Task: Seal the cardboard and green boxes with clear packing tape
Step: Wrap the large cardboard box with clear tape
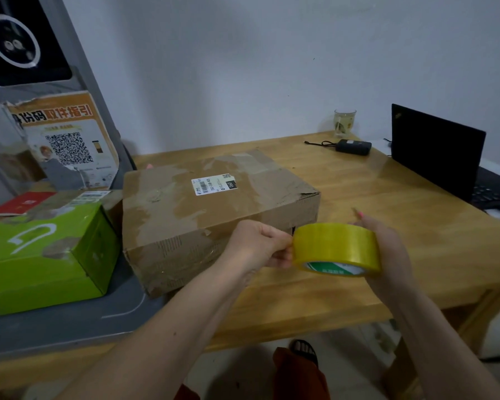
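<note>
A worn cardboard box (211, 209) with old tape and a white shipping label lies on the wooden table (373, 223). To its left stands a green box (46, 255) on a grey base. In front of the cardboard box's near right corner I hold a roll of yellowish clear packing tape (337, 248) in the air. My right hand (387, 249) grips the roll from its right side. My left hand (263, 245) pinches at the roll's left edge with thumb and fingers, where the tape end is too fine to make out.
A grey kiosk (49, 90) with an orange QR poster rises at the back left. A red booklet (22, 202) lies behind the green box. A glass (344, 122), a black adapter (354, 146) and an open laptop (445, 157) occupy the table's far right.
</note>
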A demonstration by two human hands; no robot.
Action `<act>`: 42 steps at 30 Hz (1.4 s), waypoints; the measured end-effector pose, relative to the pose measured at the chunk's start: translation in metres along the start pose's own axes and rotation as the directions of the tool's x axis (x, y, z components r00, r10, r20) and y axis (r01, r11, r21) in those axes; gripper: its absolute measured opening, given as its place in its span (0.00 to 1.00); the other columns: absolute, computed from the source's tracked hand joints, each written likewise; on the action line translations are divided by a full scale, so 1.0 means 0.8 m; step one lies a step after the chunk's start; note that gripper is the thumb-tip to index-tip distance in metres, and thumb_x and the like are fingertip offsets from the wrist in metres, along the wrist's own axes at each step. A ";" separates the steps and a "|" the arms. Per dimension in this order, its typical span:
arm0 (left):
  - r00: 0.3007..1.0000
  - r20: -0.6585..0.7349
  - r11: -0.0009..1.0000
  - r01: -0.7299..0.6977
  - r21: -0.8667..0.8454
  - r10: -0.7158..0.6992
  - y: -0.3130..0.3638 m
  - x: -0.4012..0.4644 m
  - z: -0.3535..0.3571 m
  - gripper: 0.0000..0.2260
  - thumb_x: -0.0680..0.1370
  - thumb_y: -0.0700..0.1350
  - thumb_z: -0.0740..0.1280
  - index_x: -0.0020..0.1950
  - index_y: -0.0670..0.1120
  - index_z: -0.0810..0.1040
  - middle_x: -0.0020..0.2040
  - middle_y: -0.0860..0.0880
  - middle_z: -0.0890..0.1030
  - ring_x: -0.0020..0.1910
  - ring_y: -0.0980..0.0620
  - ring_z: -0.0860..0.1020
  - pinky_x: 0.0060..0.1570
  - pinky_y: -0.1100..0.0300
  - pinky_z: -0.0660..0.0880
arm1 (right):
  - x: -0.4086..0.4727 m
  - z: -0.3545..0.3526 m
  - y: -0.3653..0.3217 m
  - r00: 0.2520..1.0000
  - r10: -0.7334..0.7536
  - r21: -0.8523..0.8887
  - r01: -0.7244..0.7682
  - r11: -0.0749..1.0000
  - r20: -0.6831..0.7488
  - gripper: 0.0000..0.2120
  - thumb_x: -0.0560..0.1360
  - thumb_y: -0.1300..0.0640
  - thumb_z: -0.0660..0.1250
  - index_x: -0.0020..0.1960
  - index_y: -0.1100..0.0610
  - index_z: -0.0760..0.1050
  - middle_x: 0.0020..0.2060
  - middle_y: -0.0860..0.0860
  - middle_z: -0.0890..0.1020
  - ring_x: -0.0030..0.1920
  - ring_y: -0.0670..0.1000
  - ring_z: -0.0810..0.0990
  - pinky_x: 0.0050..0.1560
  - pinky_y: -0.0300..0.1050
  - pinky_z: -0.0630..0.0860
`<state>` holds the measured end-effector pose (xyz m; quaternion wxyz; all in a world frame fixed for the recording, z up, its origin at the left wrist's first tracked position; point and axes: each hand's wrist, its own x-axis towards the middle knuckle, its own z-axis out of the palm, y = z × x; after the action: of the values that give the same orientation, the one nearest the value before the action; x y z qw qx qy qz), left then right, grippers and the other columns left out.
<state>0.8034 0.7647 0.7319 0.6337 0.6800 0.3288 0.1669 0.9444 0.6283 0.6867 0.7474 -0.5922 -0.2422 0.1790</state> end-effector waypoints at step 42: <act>0.983 -0.009 0.983 -0.185 -0.014 0.185 0.041 -0.017 -0.012 0.08 0.79 0.35 0.67 0.40 0.42 0.75 0.34 0.46 0.77 0.28 0.54 0.77 0.46 0.53 0.80 | -0.015 -0.003 -0.038 0.954 -0.148 -0.118 0.120 0.986 -0.260 0.17 0.80 0.59 0.59 0.35 0.66 0.69 0.23 0.52 0.70 0.23 0.42 0.68 0.25 0.37 0.63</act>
<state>0.7947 0.7635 0.7674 0.6192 0.7022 0.2656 0.2301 0.9351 0.6127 0.7143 0.7527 -0.6303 -0.1874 0.0338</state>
